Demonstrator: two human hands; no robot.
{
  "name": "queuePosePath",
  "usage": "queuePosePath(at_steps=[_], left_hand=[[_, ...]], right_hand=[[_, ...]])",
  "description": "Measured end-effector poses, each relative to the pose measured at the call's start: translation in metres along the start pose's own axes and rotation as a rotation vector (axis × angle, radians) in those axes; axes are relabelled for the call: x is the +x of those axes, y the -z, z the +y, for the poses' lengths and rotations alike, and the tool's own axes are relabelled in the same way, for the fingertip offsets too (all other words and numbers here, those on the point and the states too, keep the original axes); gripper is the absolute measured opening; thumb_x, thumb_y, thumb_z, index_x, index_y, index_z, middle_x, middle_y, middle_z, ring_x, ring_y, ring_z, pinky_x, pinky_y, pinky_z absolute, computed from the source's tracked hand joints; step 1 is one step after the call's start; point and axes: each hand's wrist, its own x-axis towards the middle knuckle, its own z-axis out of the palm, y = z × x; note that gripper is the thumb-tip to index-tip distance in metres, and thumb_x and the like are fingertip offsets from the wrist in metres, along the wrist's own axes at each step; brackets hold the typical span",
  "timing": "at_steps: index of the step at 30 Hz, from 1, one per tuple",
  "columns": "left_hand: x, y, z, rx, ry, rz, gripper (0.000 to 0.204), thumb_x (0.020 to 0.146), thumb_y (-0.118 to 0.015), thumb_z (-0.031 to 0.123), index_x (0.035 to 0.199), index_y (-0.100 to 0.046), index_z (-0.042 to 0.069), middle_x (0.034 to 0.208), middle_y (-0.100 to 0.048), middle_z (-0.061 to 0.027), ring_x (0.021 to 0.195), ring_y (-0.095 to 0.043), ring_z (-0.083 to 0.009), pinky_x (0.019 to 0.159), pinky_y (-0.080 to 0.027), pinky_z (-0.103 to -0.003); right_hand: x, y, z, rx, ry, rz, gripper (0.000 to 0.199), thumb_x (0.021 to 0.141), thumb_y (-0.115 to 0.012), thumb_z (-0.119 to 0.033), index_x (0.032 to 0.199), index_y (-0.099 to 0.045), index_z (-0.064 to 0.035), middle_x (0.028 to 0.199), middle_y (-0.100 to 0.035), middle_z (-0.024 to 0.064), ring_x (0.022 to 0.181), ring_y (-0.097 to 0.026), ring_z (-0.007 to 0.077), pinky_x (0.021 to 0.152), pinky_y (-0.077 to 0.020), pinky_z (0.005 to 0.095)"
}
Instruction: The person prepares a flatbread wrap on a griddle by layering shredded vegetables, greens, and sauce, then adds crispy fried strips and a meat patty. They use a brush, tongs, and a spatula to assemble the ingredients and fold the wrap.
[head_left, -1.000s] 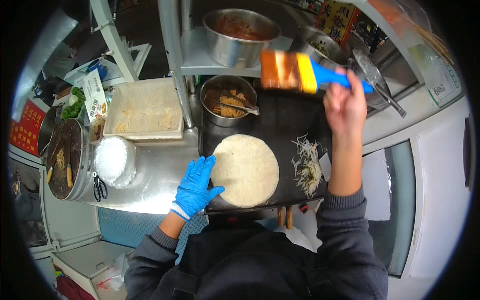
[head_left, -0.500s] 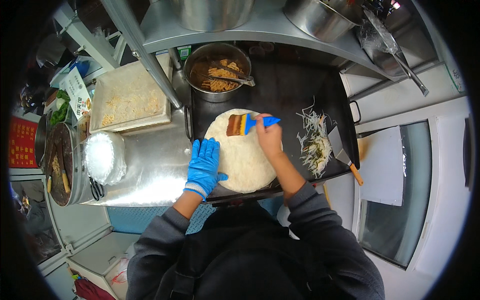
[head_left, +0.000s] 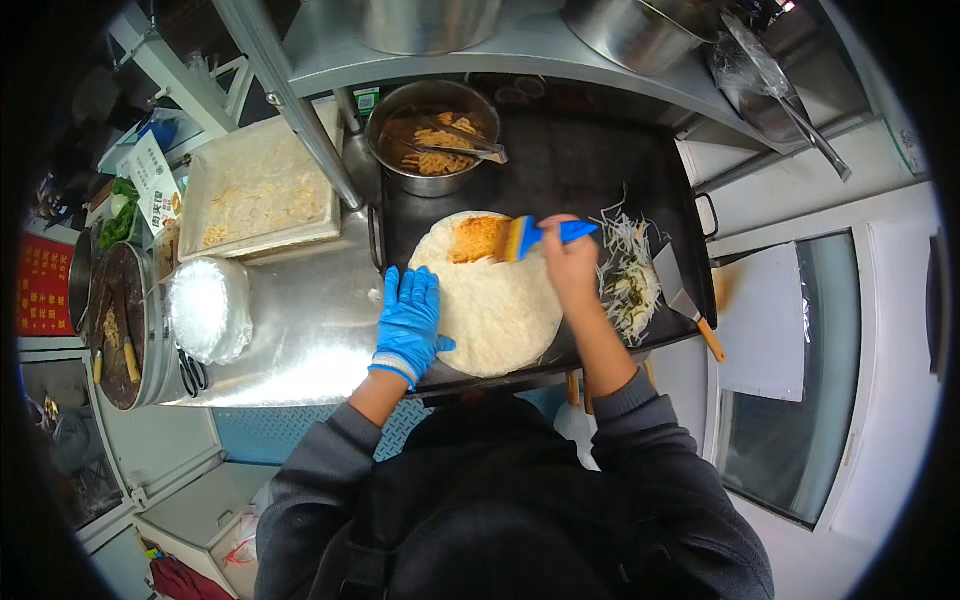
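A large round flatbread lies on the black griddle. My bare right hand grips the blue handle of a basting brush, whose bristles rest on the upper part of the bread. Under and left of the bristles spreads an orange-brown patch of sauce. My left hand, in a blue glove, lies flat with fingers stretched over the bread's left edge. Right of the bread sits a heap of shredded vegetables, with a wooden-handled scraper beside it.
A steel bowl of brown strips with tongs stands at the griddle's back left. Left are a shallow tray, a plastic-wrapped stack and a round board with a knife. A steel shelf with pots overhangs the back.
My right hand has swept the brush to the right across the bread, leaving an orange-brown smear. My left hand stays at the bread's left edge.
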Motion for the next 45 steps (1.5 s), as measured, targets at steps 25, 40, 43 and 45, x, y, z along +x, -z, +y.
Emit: queuePosePath(at_steps=[25, 40, 43, 45], left_hand=[[0.002, -0.001, -0.006, 0.054, -0.031, -0.095, 0.108, 0.065, -0.076, 0.052, 0.145, -0.029, -0.003, 0.150, -0.032, -0.0198, 0.142, -0.025, -0.0315, 0.118, -0.002, -0.050], [-0.001, 0.007, -0.004, 0.085, -0.040, -0.153, 0.113, 0.063, -0.077, 0.053, 0.146, -0.026, -0.002, 0.152, -0.028, -0.0193, 0.143, -0.022, -0.0312, 0.118, -0.002, -0.050], [-0.002, 0.005, -0.005, 0.071, -0.032, -0.130, 0.113, 0.062, -0.078, 0.052, 0.146, -0.026, -0.002, 0.151, -0.029, -0.0190, 0.143, -0.022, -0.0321, 0.118, -0.002, -0.050], [-0.001, 0.005, -0.004, 0.060, -0.029, -0.127, 0.113, 0.062, -0.079, 0.052, 0.146, -0.027, -0.002, 0.152, -0.029, -0.0189, 0.143, -0.022, -0.0325, 0.118, -0.002, -0.050]], right_hand=[[-0.060, 0.051, 0.000, 0.415, -0.235, -0.493, 0.011, 0.087, -0.063, -0.010, 0.093, -0.068, -0.0013, 0.072, -0.063, 0.0040, 0.052, -0.058, 0.0091, 0.044, -0.0441, 0.0227], [-0.067, 0.052, -0.010, -0.097, -0.177, -0.449, 0.011, 0.084, -0.062, -0.007, 0.093, -0.068, -0.0050, 0.073, -0.065, 0.0113, 0.056, -0.060, 0.0185, 0.056, -0.0512, 0.0275], [-0.068, 0.073, -0.010, -0.105, -0.334, -0.413, 0.012, 0.083, -0.064, -0.009, 0.093, -0.070, -0.0073, 0.073, -0.067, 0.0105, 0.057, -0.060, 0.0175, 0.059, -0.0513, 0.0281], [-0.080, 0.075, -0.012, 0.229, -0.338, -0.559, 0.011, 0.085, -0.064, -0.008, 0.094, -0.070, -0.0069, 0.074, -0.067, 0.0074, 0.056, -0.059, 0.0126, 0.057, -0.0499, 0.0268]])
